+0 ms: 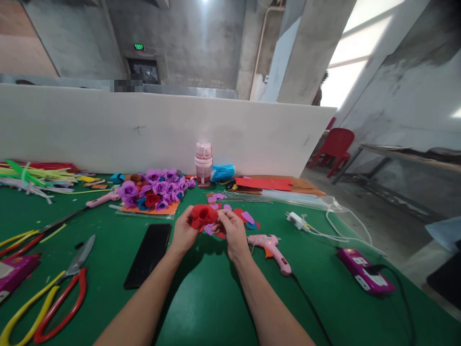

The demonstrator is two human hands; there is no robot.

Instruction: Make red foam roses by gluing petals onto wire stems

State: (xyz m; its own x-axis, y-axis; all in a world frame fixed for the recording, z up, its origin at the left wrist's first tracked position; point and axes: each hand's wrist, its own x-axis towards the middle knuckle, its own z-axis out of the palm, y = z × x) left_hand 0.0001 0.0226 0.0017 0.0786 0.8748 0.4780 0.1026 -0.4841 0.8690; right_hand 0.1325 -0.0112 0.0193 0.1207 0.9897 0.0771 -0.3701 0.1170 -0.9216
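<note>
Red flower (203,216): just below and left of frame centre, held up between the hands with its layered face showing.
Left hand (184,228): pinched the bloom's left edge; the fingers underneath were hidden.
Right hand (232,228): thumb and fingertips closed on the flower's right edge; could not tell whether on one petal or several.
Petal work: judged to be in hand, the right fingertips setting or shaping an outer petal while the left steadied the bloom. No glue could be made out.
Next move: seemed to call for a steady left pinch and a light right touch, so as not to crush the layers.
Cut petals (248,217): red, violet and blue, scattered behind and right of the flower.
Glue gun (270,245): on its side right of centre, just beside the right hand, small light showing; its nozzle would bear watching near that wrist.
Purple flowers (162,185): clustered left of centre, a few red and blue ones among them.
Phone (149,254): flat on the green table (201,307), left of the left forearm.
Scissors (74,274): lower left, well apart from the hands.
</note>
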